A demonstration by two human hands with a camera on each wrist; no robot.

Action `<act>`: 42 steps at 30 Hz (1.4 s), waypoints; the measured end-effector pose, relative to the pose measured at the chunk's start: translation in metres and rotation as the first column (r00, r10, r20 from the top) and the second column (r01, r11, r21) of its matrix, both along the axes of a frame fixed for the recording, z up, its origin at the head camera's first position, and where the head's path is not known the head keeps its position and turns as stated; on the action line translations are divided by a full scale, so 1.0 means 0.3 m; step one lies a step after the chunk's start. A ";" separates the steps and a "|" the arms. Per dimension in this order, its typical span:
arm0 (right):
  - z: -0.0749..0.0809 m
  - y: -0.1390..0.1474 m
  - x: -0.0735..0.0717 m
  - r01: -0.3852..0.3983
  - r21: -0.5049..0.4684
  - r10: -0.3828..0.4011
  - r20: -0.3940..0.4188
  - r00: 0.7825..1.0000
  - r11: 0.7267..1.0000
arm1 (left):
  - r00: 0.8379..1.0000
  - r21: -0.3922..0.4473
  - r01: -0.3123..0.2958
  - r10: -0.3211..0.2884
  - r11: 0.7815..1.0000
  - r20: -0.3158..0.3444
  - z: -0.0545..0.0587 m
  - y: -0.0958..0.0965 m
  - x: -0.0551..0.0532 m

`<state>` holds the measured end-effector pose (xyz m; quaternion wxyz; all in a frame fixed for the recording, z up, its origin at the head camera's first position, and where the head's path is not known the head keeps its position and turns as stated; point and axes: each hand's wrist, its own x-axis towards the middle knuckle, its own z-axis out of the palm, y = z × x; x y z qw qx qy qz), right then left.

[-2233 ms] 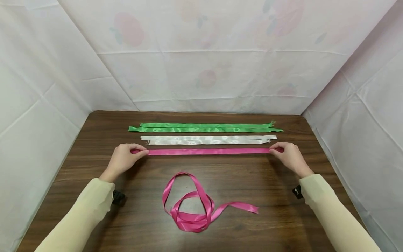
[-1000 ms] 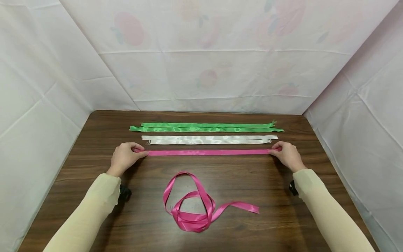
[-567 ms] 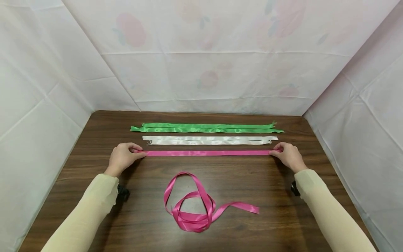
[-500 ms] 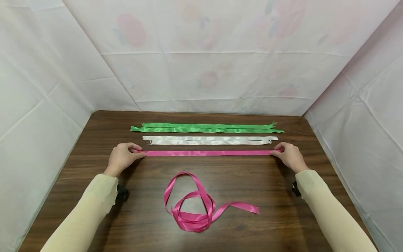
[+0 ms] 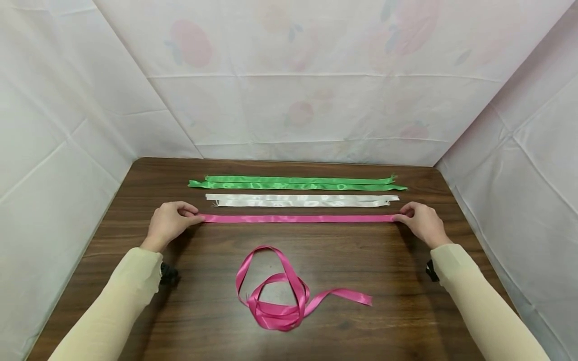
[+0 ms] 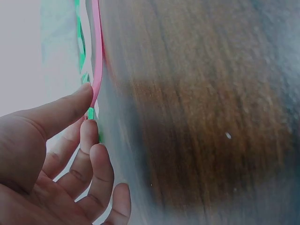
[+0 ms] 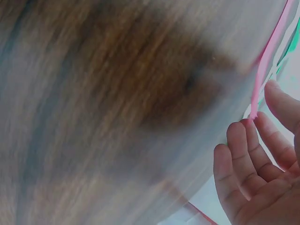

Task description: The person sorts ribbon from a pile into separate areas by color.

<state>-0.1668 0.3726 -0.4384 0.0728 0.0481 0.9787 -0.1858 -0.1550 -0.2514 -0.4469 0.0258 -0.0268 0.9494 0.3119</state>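
A pink satin ribbon strip (image 5: 295, 218) runs straight across the table, nearest me of the laid-out strips. By its left end is my left hand (image 5: 169, 223), thumb tip against the ribbon; a gap shows between thumb and index finger in the left wrist view. My right hand (image 5: 422, 221) is at the other end. In the right wrist view its thumb stands apart from the fingers, and the ribbon's tip shows beside the fingertips. Just beyond lie white ribbon strips (image 5: 300, 203) and, farther back, green ribbon strips (image 5: 298, 186).
A loosely looped length of pink ribbon (image 5: 275, 316) lies on the brown wooden table (image 5: 361, 260) between my forearms, its tail pointing right. White cloth with faded fruit prints (image 5: 289, 115) hangs behind the table; plain white cloth (image 5: 533, 180) borders its sides.
Both hands pinched the pink strip's ends earlier. They have since moved slightly outward and their fingers have parted, with more of the strip's ends showing. The looped ribbon stays put.
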 end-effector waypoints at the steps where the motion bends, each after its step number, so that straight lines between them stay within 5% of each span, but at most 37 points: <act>1: 0.005 -0.001 0.001 0.001 0.008 -0.001 0.002 1.000 1.000 | 1.000 -0.001 0.002 -0.002 1.000 0.003 0.002 -0.001 0.001; 9: 0.028 -0.010 0.016 -0.008 0.059 0.009 -0.010 1.000 0.998 | 1.000 -0.006 0.010 -0.010 1.000 -0.010 0.010 -0.001 0.012; 17: 0.053 -0.038 0.036 -0.041 0.074 0.047 -0.072 0.996 0.996 | 0.989 -0.041 0.023 -0.028 0.999 -0.145 0.025 0.005 0.032; 31: 0.095 -0.175 0.084 -0.142 0.028 0.145 -0.189 0.971 0.989 | 0.957 -0.036 0.076 -0.083 0.996 -0.276 0.061 0.090 0.083; 42: 0.067 -0.301 0.125 -0.223 -0.004 0.216 -0.245 0.945 0.975 | 0.959 -0.018 0.146 -0.146 0.989 -0.242 0.026 0.159 0.131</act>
